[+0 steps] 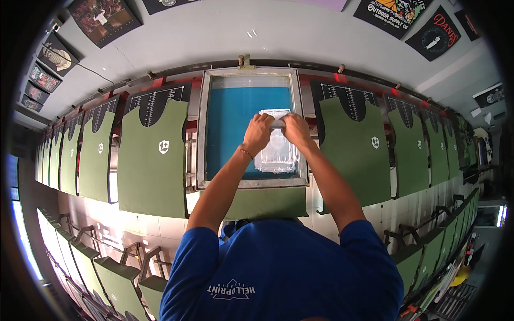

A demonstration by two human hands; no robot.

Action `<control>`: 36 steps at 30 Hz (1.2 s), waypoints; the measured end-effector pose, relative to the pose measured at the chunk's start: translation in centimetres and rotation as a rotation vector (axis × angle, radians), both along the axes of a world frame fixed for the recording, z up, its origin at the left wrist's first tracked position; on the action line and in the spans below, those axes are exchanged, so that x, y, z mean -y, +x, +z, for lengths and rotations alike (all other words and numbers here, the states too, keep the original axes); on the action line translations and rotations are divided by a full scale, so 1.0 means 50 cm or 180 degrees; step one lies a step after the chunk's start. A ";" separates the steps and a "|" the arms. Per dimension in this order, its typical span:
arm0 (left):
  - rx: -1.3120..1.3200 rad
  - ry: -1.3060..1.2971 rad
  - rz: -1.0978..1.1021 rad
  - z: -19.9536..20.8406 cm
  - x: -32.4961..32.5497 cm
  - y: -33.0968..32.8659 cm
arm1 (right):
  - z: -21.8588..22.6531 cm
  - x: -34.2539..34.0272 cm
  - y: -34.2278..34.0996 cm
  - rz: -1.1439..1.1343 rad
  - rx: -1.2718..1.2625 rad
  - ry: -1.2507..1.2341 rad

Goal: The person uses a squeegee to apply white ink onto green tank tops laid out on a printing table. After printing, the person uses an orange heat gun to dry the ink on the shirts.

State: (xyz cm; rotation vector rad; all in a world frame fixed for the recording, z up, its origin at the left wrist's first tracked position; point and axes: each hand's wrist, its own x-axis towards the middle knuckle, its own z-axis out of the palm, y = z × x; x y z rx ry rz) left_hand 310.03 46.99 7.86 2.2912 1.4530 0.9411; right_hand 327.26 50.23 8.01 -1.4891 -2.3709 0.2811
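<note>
A screen-printing frame [202, 134] with a metal rim and blue mesh [227, 128] lies in front of me. White ink [276, 152] is smeared over the right half of the mesh. Near its far end, my left hand [258, 131] and my right hand [296, 130] grip a squeegee [278, 123] from either side, fingers closed round its handle. Most of the squeegee is hidden by my hands. A green fabric piece [262, 203] shows below the near edge of the frame.
Green shirt pieces with small white emblems lie on black boards, one left [152, 160] and one right [356, 160], with several beyond. A metal rail [176, 68] runs behind the frame. Another row of green pieces [115, 278] stands nearer me. Printed posters [104, 21] hang on the wall.
</note>
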 end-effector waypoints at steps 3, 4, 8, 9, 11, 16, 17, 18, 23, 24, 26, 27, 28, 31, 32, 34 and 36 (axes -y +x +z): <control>0.0170 0.0118 -0.0088 -0.003 0.066 0.003 | 0.017 0.079 0.007 0.0035 -0.0060 0.0082; 0.0220 0.0176 -0.0116 -0.002 0.110 0.005 | 0.026 0.125 0.010 0.0038 -0.0096 -0.0062; 0.0018 -0.0028 -0.0159 -0.025 0.288 0.011 | 0.022 0.303 0.024 0.0121 -0.0290 -0.0259; 0.0057 -0.0198 -0.0145 -0.027 0.320 0.015 | 0.019 0.332 0.025 0.0062 -0.0264 -0.0385; 0.0095 -0.0343 -0.0120 -0.035 0.343 0.018 | -0.002 0.368 0.021 -0.0108 -0.0257 -0.0338; 0.0074 -0.0342 -0.0104 -0.075 0.256 0.005 | -0.016 0.284 -0.005 -0.0276 -0.0144 -0.0210; 0.0003 -0.0060 -0.0123 -0.076 0.208 0.001 | -0.029 0.239 -0.005 -0.0178 -0.0177 0.0047; -0.0062 0.0237 -0.0158 -0.070 0.157 0.001 | -0.043 0.189 -0.001 -0.0096 -0.0203 0.0320; 0.0374 -0.0026 -0.0116 -0.021 -0.003 -0.004 | 0.013 0.016 -0.013 -0.0056 -0.0024 -0.0210; 0.0367 -0.0016 -0.0122 -0.020 -0.005 -0.004 | 0.022 0.005 -0.011 -0.0032 0.0042 -0.0254; 0.0353 0.0012 -0.0128 -0.015 -0.002 -0.003 | 0.036 0.006 -0.009 -0.0006 0.0040 -0.0150; 0.0398 0.0013 -0.0096 -0.015 0.016 -0.001 | 0.034 0.028 -0.008 0.0003 -0.0025 -0.0036; 0.0449 -0.0023 -0.0040 -0.008 0.043 0.009 | 0.025 0.055 0.004 -0.0022 -0.0088 0.0075; 0.0339 0.0095 -0.0063 -0.011 0.145 0.011 | 0.036 0.163 0.009 0.0075 -0.0229 0.0156; 0.0313 0.0265 -0.0104 -0.013 0.185 0.017 | 0.028 0.207 0.020 0.0080 -0.0293 0.0190; 0.0138 0.0157 -0.0026 -0.027 0.262 0.021 | 0.024 0.286 0.025 0.0105 -0.0219 0.0121; -0.0042 -0.0116 0.0025 -0.034 0.323 0.025 | 0.006 0.341 0.035 0.0230 -0.0238 0.0140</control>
